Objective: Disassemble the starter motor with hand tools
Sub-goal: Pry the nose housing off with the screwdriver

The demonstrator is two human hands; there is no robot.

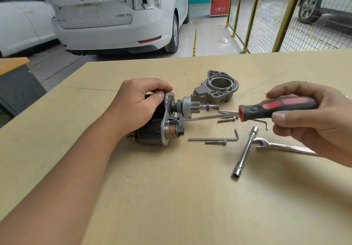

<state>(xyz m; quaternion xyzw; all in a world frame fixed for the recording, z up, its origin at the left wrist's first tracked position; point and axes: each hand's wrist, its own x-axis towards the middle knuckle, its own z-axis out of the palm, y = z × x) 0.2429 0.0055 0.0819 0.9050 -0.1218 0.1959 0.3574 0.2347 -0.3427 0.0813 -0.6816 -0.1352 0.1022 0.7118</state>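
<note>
The starter motor (152, 133) lies on its side on the wooden table (171, 197), black bodies to the left, pinion gear and shaft pointing right. My left hand (141, 101) grips its upper black body, thumb against the metal end plate. My right hand (312, 119) holds a red-and-black screwdriver (274, 108) by the handle. Its thin shaft runs left, and the tip sits at the fork lever area between the two bodies. The removed grey nose housing (217, 88) stands behind the pinion.
Loose on the table right of the motor: a hex key (215, 139), a long bolt (216, 142), more bolts (227, 119), a tubular socket wrench (245, 152) and an open-end spanner (282, 146). White cars and a yellow mesh fence stand beyond the table's far edge.
</note>
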